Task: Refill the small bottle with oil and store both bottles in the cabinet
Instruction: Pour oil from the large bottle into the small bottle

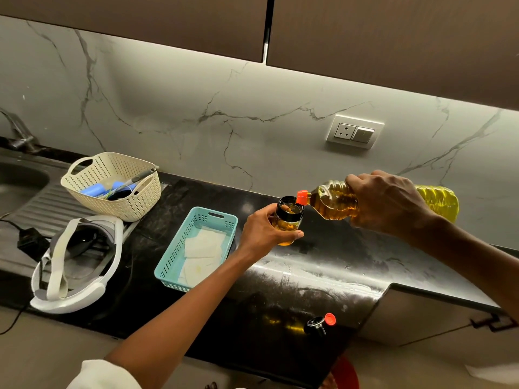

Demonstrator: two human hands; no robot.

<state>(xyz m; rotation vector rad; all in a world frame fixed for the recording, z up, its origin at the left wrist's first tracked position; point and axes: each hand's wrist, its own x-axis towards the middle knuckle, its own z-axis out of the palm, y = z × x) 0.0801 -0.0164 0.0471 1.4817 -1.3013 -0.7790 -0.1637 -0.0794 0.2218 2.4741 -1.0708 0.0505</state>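
My left hand [259,230] grips the small bottle [287,220], held upright above the black counter [323,276]; it has a black neck and amber oil inside. My right hand [384,202] holds the large oil bottle [334,202] tipped on its side, its orange spout at the small bottle's open mouth. The large bottle's yellow base [439,202] sticks out behind my right hand. A red cap [330,318] and a black pourer cap [315,325] lie together near the counter's front edge.
A teal basket [179,262] with white cloths sits left of my left hand. Behind it are a cream basket [112,175] with utensils, a white headset [73,262], and the sink [19,178]. Dark upper cabinets [393,37] hang overhead. A lower cabinet handle [488,322] is at right.
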